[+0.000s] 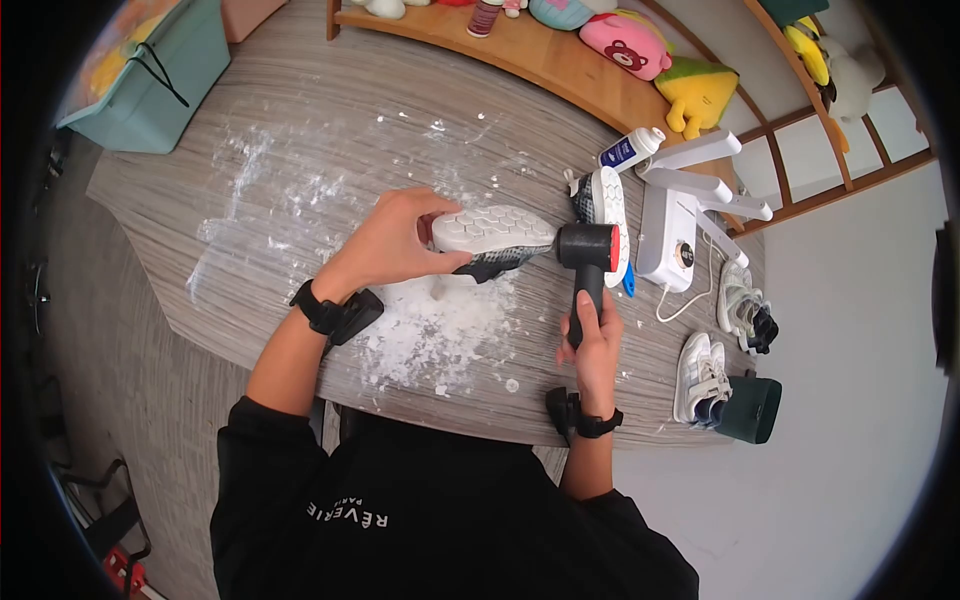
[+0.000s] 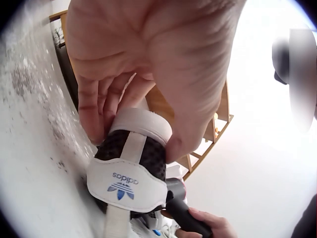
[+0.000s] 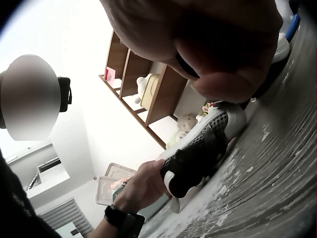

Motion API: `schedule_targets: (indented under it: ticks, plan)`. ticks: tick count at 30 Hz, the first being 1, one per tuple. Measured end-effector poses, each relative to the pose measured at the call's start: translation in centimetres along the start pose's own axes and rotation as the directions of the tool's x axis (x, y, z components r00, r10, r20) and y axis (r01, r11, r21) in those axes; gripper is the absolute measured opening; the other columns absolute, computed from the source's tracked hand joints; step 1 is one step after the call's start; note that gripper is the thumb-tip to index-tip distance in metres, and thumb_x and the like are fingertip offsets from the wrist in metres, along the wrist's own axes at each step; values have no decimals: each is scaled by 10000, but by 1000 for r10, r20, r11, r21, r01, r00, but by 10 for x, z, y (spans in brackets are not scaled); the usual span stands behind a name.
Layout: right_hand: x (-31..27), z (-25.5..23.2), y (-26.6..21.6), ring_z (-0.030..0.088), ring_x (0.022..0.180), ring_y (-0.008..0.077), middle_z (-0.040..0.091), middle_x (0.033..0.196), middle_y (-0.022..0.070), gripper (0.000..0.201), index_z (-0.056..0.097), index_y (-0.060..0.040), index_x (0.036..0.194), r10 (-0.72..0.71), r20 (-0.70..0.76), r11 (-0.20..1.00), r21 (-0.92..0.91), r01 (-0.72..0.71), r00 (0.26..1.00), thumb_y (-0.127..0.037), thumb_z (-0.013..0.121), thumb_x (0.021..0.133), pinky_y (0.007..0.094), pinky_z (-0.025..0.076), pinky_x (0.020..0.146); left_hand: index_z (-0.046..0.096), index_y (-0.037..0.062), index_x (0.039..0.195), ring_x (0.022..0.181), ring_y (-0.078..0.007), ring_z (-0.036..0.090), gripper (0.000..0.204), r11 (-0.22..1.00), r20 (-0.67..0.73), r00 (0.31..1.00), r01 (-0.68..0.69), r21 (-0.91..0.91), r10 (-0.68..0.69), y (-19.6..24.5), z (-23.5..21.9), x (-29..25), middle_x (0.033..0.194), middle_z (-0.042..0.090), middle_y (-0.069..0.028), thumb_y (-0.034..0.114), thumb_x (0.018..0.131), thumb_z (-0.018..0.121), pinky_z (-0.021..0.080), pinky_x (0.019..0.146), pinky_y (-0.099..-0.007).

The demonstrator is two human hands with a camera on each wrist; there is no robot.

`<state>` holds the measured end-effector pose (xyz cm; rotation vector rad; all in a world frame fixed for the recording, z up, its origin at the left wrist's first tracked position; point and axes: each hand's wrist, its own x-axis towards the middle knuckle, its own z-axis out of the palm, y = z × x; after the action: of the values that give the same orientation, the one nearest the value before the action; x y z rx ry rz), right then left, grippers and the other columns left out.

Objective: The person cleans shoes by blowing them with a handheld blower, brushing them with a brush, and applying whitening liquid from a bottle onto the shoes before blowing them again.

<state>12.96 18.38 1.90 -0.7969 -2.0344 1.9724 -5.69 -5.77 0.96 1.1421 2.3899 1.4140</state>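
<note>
My left hand [image 1: 395,240] grips a black-and-white sneaker [image 1: 492,230] by its heel end, fingers on one side and thumb on the other. The sneaker is turned sole up, toe to the right, over a patch of white powder [image 1: 430,335]. Its white heel tab [image 2: 126,183] reads adidas in the left wrist view. In my right hand [image 1: 596,350] is the handle of a black hair dryer [image 1: 588,245] with a red rear end. The dryer's front end points at the sneaker's toe, close to it. Another sneaker [image 1: 612,215] lies sole up behind the dryer.
A white bottle with a blue label [image 1: 632,148] and a white device with several arms [image 1: 668,235] stand at the back right. A blue-handled item [image 1: 629,281] shows beside the second sneaker. More shoes [image 1: 702,375] sit right, a teal bin [image 1: 150,95] left, plush toys [image 1: 625,42] on the shelf.
</note>
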Motion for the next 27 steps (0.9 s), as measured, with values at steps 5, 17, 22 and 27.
schedule_targets:
  ticks: [5, 17, 22, 27]
  plan:
    - [15, 1, 0, 414, 398, 73, 547, 662, 29, 354, 523, -38, 1302, 2, 8, 998, 70, -2, 1000, -295, 569, 1065, 252, 384, 362, 730, -102, 1111, 726, -122, 693, 512, 941, 60, 967, 254, -224, -247, -9, 11, 3, 892, 759, -137, 211, 746, 908, 555, 679, -254]
    - [3, 41, -12, 723, 822, 472, 697, 904, 316, 562, 460, 59, 1442, -447, 189, 677, -568, 469, 874, -188, 657, 976, 450, 545, 698, 783, -54, 997, 647, -102, 651, 471, 912, -10, 968, 233, -337, -251, -19, 25, 2, 746, 738, -106, 314, 730, 902, 510, 609, -259]
    - [14, 28, -21, 722, 753, 436, 687, 859, 304, 550, 457, 48, 1445, -418, 60, 733, -568, 375, 907, -208, 635, 992, 471, 541, 663, 756, -86, 1048, 704, -109, 677, 481, 892, 34, 960, 270, -364, -277, -10, 20, 3, 810, 748, -126, 262, 749, 901, 536, 646, -256]
    - [-11, 55, -15, 712, 793, 475, 685, 893, 329, 563, 435, 37, 1462, -430, 274, 733, -450, 510, 860, -171, 645, 983, 459, 555, 704, 777, -70, 996, 629, -113, 657, 467, 898, -25, 964, 237, -372, -265, -21, 28, 3, 719, 729, -108, 302, 736, 888, 511, 599, -263]
